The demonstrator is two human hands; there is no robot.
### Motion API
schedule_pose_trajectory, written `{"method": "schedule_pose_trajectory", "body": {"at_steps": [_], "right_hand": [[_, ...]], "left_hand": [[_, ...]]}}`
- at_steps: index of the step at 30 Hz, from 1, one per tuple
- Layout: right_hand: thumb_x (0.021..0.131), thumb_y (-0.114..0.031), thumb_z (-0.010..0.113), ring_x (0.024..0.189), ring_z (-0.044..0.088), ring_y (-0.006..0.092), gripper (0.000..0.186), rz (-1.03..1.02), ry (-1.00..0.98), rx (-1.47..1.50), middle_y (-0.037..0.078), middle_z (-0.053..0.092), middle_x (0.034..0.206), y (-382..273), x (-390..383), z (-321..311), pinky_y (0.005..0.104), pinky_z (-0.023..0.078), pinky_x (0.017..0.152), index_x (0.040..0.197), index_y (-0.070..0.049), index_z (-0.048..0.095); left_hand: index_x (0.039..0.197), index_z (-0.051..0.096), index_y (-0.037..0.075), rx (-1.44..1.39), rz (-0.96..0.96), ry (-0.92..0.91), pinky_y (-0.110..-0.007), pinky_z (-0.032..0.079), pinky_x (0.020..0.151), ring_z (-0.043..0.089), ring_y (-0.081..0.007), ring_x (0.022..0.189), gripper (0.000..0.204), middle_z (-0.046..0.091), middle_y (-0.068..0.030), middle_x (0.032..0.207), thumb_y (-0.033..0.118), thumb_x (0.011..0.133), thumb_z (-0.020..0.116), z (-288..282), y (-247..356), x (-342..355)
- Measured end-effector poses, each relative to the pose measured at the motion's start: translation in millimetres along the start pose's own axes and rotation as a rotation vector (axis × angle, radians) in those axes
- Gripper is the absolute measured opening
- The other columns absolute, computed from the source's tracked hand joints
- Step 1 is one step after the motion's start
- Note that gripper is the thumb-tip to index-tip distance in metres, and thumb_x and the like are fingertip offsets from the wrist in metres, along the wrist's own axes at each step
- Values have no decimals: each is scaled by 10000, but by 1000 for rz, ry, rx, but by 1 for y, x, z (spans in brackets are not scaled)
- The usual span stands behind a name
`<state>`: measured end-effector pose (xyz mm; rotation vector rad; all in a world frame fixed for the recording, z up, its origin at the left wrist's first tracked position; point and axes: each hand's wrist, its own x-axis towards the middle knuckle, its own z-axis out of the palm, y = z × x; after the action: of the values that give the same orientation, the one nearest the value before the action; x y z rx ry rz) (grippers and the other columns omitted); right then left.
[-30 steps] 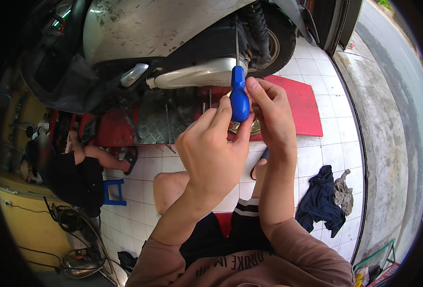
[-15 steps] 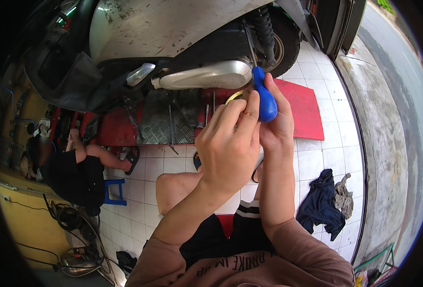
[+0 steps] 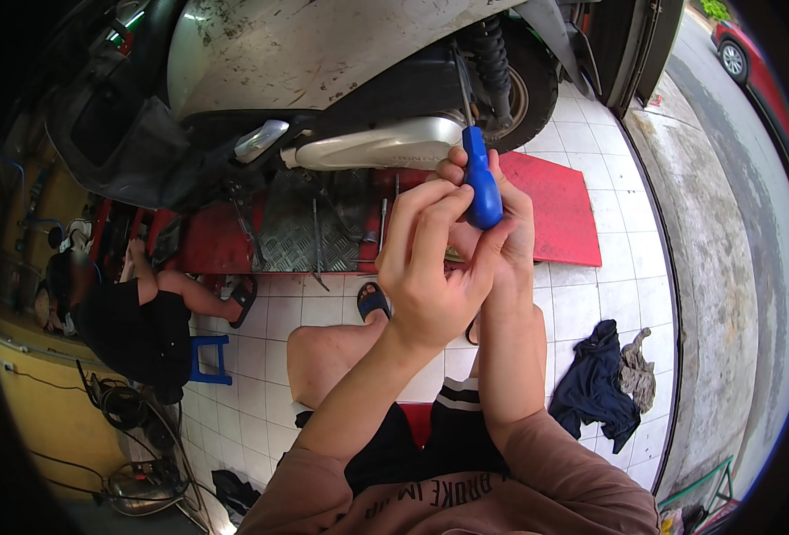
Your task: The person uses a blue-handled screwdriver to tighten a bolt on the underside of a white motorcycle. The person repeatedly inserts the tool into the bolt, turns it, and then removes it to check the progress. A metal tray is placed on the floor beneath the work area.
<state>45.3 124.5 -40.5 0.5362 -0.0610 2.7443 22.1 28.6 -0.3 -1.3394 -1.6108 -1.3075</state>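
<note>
While another person in black (image 3: 136, 330) crouches at far left beside a small blue stool (image 3: 209, 361), cables and hoses (image 3: 131, 419) lie coiled on the floor in the lower left. Upper left to upper centre: scooter (image 3: 323, 62), dirty pale body panel, silver exhaust cover (image 3: 381, 147) underneath. Below it a red lift platform (image 3: 555, 209) with a diamond-plate section (image 3: 301, 227); several long tools lie on the plate.

Centre: left hand (image 3: 430, 276), fingers curled, fingertips pressed onto the lower part of the blue screwdriver (image 3: 482, 183) handle. Grip is pinching the handle from the left side. Screwdriver stands nearly upright just right of frame centre, upper half, thin shaft running up toward the scooter's rear shock (image 3: 492, 53) and wheel (image 3: 524, 89). Tip is not visible against the dark underside.

Right hand (image 3: 506, 232) sits directly behind and right of the handle, fingers wrapped round it, touching the left hand. Both forearms rise from the lower edge.

Below the hands: bare knee (image 3: 323, 348), foot in a blue sandal (image 3: 372, 301) on white floor tiles (image 3: 582, 308). Right of centre, lower: dark blue and grey rags (image 3: 604, 383) heaped on the tiles. Far right: concrete kerb strip (image 3: 724, 267), red car (image 3: 742, 45) at the upper right corner.
</note>
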Motion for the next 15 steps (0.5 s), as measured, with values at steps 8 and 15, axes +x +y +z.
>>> {"method": "schedule_pose_trajectory", "body": {"at_steps": [8,15], "right_hand": [[974,-346,609,689,612,109,366,-159,313,-608,66,649,803,-13,-4,3,241,516,636,922,14,647],[971,-312,619,716,618,110,331,-70,241,-535,67,661,833,-13,-4,0,241,510,650,938,16,649]], "left_hand": [[1033,711,3,-18,35,-132,-317,585,612,685,-233,769,342,657,-122,1009,-18,705,804,-6,-2,-5],[1025,728,49,64,124,-249,-324,568,669,686,-261,789,313,672,-99,1011,-42,727,752,-18,-6,1]]}}
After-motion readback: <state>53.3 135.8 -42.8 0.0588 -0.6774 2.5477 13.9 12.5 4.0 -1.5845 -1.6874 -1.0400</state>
